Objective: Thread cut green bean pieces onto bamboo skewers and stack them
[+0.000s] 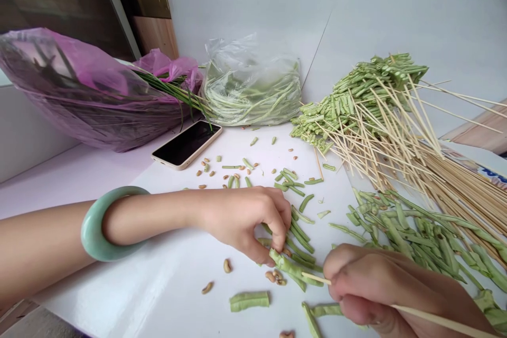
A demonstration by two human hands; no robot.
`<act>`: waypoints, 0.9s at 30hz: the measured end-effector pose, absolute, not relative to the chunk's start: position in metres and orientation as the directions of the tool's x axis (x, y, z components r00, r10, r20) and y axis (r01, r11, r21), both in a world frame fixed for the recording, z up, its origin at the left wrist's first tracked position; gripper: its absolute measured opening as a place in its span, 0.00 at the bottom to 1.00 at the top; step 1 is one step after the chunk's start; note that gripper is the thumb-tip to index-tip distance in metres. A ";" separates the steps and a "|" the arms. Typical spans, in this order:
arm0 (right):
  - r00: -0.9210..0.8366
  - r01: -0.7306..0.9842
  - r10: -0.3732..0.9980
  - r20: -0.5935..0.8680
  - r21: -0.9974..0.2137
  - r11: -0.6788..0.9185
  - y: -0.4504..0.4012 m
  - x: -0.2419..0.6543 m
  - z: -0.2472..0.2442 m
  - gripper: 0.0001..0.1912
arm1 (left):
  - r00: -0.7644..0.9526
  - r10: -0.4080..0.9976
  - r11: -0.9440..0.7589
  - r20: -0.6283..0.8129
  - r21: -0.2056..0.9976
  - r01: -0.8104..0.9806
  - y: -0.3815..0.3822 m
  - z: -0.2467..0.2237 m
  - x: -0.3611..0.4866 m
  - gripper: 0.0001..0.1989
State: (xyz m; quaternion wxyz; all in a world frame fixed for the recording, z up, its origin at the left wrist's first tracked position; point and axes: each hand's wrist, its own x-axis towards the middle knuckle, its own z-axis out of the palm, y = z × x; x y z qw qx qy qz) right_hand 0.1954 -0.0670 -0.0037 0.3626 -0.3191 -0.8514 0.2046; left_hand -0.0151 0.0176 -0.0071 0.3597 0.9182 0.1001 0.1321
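My right hand [388, 285] is closed around a thin wooden skewer [439, 319], which points left. At the skewer's tip is a green bean piece [289, 266]. My left hand [253, 219] is bent over the table, its thumb and forefinger pinched at the left end of bean pieces there; its other fingers are curled and partly hidden. Cut green bean pieces [301, 237] lie under and beside these fingers. Small brown bean seeds [276, 277] rest just below. A single wider bean piece [249, 301] lies nearer to me.
Bean-loaded skewers [356, 100] are piled at the back right, beside bare skewers [467, 179]. Loose bean pieces [415, 232] are heaped at right. A phone [186, 145], a clear bag of beans [253, 90] and a purple bag [106, 100] stand behind my left arm, which wears a green bangle [93, 224].
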 end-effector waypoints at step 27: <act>-0.188 -0.282 0.964 0.188 -0.950 0.130 -0.028 0.206 -0.001 0.09 | 0.496 0.867 -0.028 0.057 0.997 -0.066 0.022 -0.012 -0.010 0.11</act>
